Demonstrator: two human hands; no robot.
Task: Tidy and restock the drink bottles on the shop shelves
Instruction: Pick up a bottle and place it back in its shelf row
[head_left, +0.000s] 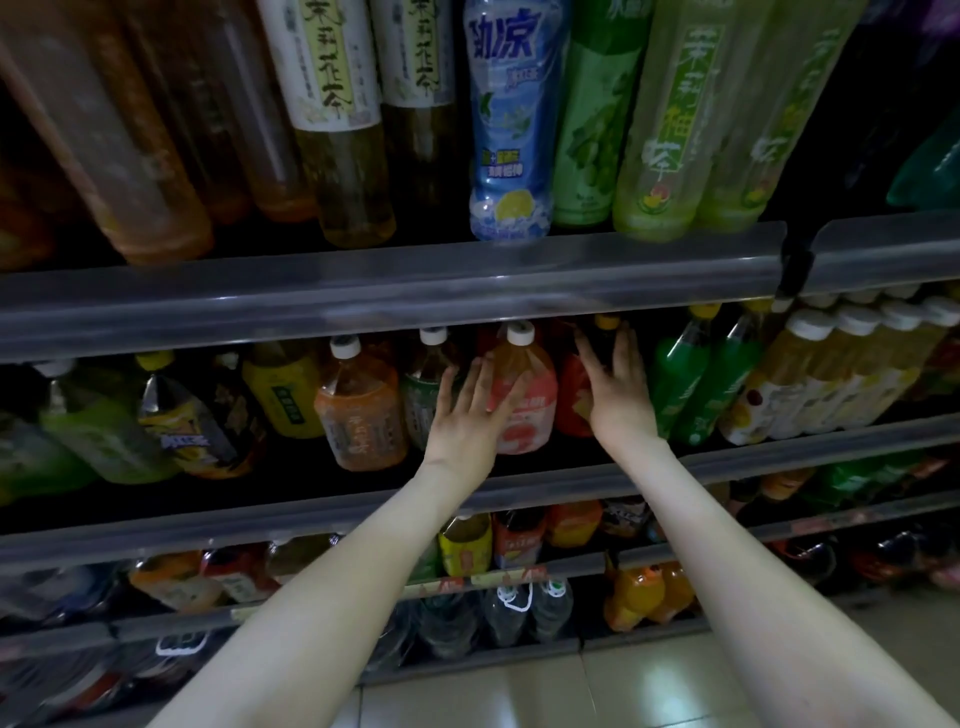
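Shelves (395, 296) of grey metal, each fronted by a clear glossy plastic rail, fill the head view in tiers from 12 o'clock down to 6 o'clock.

On the middle tier, at the centre, stands a squat pink bottle (524, 410) of see-through plastic with rounded shoulders and a white screw cap. The left hand (462, 410) lies flat against the left of its label, fingers straight and close together, gripping nothing. At 3 o'clock of that bottle the right hand (621, 389) is spread flat too, fingers pointing up. It covers part of a red bottle (571, 400) and a dark bottle (602, 343) with a yellow cap, and grasps neither.

At 9 o'clock of the left hand are a green-labelled bottle (423, 395), partly hidden by the fingers, and a ribbed orange bottle (358, 410). At 3 o'clock of the right hand lean slim green bottles (696, 379), then a row of pale yellow bottles (831, 374).

At 12 o'clock on the top tier, a tall blue bottle (511, 130) stands among amber and light green ones. Both bare forearms cross the lower tiers, hiding some stock. Shiny floor tiles (649, 691) show at 6 o'clock.
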